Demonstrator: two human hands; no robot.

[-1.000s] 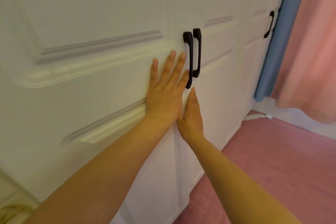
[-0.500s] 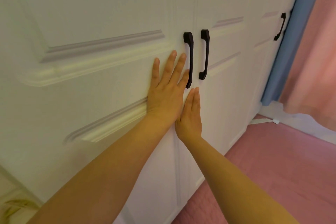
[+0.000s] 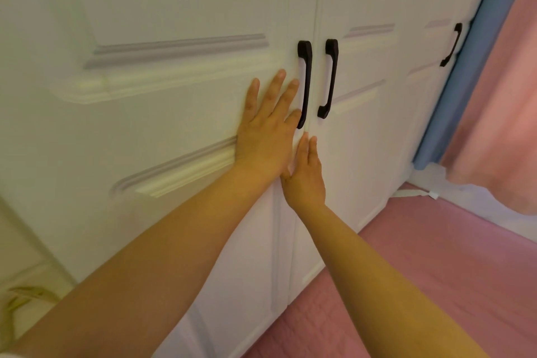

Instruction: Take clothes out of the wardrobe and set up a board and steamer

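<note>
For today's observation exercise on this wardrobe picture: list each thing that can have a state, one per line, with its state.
Left wardrobe door: shut, left hand flat on it.
Right wardrobe door: shut.
Left door handle: not gripped.
Right door handle: untouched.
Far door handle: untouched.
Left hand: open, fingers straight.
Right hand: open, fingers straight, near the seam between the doors.
Pink curtain: hanging.

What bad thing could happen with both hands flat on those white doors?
1. The right hand lies along the seam between the two wardrobe doors; if a door moves, its fingers might get pinched there.
2. The left hand lies flat beside the black handle, gripping nothing, so neither hand is ready to pull a door open.
3. The doors look closed, so the clothes cannot be reached yet.
</note>
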